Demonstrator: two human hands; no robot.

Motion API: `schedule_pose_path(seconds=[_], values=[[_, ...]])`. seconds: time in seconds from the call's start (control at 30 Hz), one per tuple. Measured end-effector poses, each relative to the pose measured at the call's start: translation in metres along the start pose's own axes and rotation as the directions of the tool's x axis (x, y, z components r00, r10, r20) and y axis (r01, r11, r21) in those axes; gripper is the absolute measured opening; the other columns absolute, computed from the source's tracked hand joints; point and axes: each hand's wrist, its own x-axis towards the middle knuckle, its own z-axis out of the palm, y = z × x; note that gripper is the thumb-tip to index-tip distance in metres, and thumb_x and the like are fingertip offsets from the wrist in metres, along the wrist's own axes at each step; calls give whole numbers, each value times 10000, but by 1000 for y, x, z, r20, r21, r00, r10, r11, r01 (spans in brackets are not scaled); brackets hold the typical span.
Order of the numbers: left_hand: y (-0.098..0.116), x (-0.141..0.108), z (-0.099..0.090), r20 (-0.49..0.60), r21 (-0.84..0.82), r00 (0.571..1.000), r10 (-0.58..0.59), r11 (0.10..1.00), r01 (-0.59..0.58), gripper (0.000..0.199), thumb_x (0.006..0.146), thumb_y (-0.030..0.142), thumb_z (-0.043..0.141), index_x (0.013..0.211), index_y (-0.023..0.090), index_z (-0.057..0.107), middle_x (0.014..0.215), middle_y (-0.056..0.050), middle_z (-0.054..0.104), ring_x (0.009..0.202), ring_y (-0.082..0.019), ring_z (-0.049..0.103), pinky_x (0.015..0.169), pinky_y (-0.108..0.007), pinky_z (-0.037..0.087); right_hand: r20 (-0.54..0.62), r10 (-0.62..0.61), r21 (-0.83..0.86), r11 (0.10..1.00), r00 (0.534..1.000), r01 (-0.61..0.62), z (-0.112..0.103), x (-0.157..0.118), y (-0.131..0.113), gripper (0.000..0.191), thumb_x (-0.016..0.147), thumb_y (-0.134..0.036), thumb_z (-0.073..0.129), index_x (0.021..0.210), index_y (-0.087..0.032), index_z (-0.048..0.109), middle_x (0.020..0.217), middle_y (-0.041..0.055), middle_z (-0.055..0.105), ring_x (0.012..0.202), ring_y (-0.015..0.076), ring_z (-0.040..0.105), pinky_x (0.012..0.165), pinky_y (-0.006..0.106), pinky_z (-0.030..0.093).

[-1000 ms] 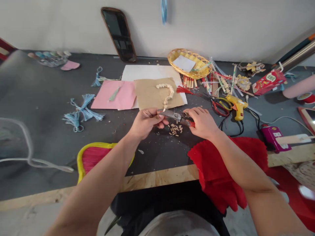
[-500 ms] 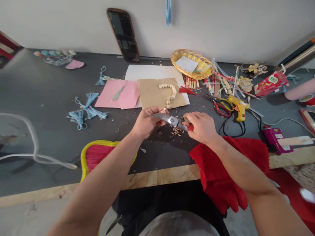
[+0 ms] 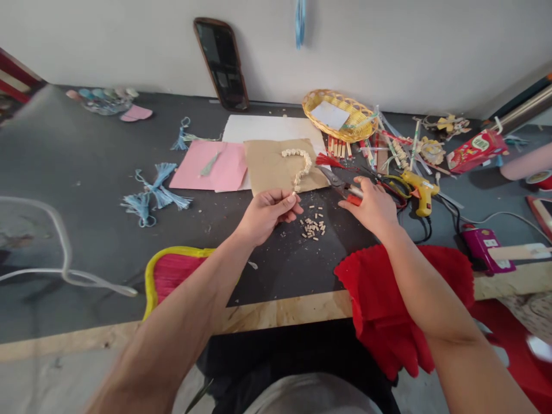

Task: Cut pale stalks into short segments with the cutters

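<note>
The cutter (image 3: pixel 337 183) has moved to the right, with right hand (image 3: pixel 374 206) fingers clamped on its handles. At centre, left hand (image 3: pixel 275 214) fingers pinch the bead string (image 3: pixel 307 164), above dark table (image 3: pixel 276 282), before pale wall (image 3: pixel 129 46).

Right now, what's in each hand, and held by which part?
The right hand holds the shears by the handles. The left hand pinches a tiny pale piece, its held part hidden.

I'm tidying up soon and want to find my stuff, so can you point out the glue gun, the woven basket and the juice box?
yellow glue gun (image 3: pixel 424 202): head view, on its handle
woven basket (image 3: pixel 360 134): head view, on its near rim
red juice box (image 3: pixel 476 150): head view, on its printed side
</note>
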Motion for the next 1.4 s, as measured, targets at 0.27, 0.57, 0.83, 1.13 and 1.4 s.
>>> schedule_pose_path(seconds=[0.27,0.57,0.83,1.13,1.4], values=[[-4,3,-1,25,-102,999,22,995,-20,329,689,402,814,790,125,669,669,-16,699,504,-55,555,486,-173,415,-120,-141,-21,990,983,140,-13,-3,-5,375,883,-413,587,1184,-189,593,1219,162,582,1158,367,518,939,535,460],[-4,10,-5,19,-269,999,51,962,-44,338,699,408,808,758,121,638,667,-20,702,490,-48,566,501,-170,424,17,-724,270,667,689,694,-42,99,-134,282,888,-182,507,1152,-199,603,1145,99,635,1118,257,556,991,424,439],[-5,14,-3,29,-386,999,17,922,-4,303,764,391,755,762,120,619,654,-27,679,509,-59,579,516,-183,441,185,-750,202,661,635,722,26,214,-286,319,860,-124,508,1150,-192,620,1115,92,664,1007,238,612,896,352,459],[-2,8,-1,-63,-358,998,27,932,-48,69,729,126,712,782,106,672,768,-79,701,755,-178,666,702,-297,545,248,-585,-14,794,772,607,98,257,-351,335,876,-139,471,1181,-164,608,1151,132,638,1057,291,592,902,404,454],[6,4,-4,-141,-339,986,89,931,-133,255,711,145,762,958,135,700,1061,-123,725,1067,-270,638,922,-377,524,223,-550,45,830,805,555,111,257,-358,238,898,-163,480,1091,-127,616,1121,162,625,1002,277,622,868,432,482]])
